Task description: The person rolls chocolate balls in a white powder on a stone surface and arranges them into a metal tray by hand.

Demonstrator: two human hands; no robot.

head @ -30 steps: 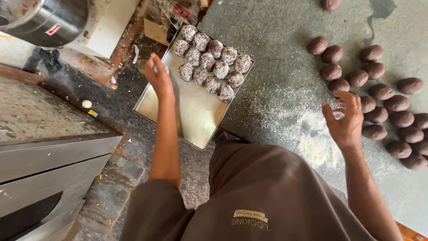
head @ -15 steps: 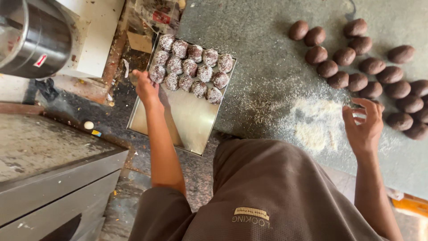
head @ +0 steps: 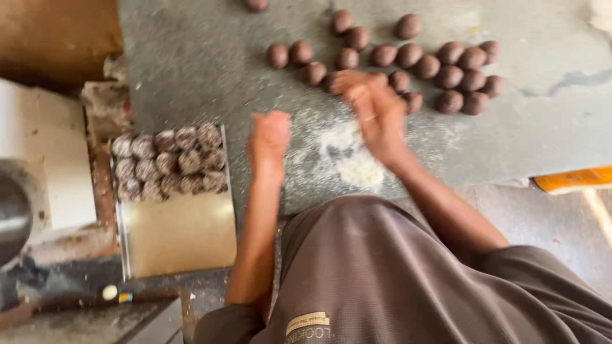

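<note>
head view: looking straight down at a person in a brown shirt standing at a grey work slab (head: 191, 70)
left hand (head: 270, 135): hovering over the slab edge just left of the white powder, fingers curling in loosely, blurred, cannot tell if it is pinching anything
right hand (head: 376, 111): hanging over the slab between the powder and the brown balls, fingers stretching forward toward the nearest ball, motion blur hiding any grip, cannot tell if it is holding one
brown balls (head: 440, 64): smooth dark dough balls lying in loose rows on the slab beyond the right hand, many touching each other, the nearest ones sitting right at the fingertips
white powder (head: 357, 162): flour-like patch spreading on the slab between the two hands, thickest near the person's body
metal tray (head: 182, 239): sitting left of the slab, lower than it, near half lying bare
coated balls (head: 169, 162): powder-dusted balls packing the far half of the tray in tight rows, well apart from both hands
orange object (head: 574, 179): flat thing poking in at the right edge below the slab
</note>
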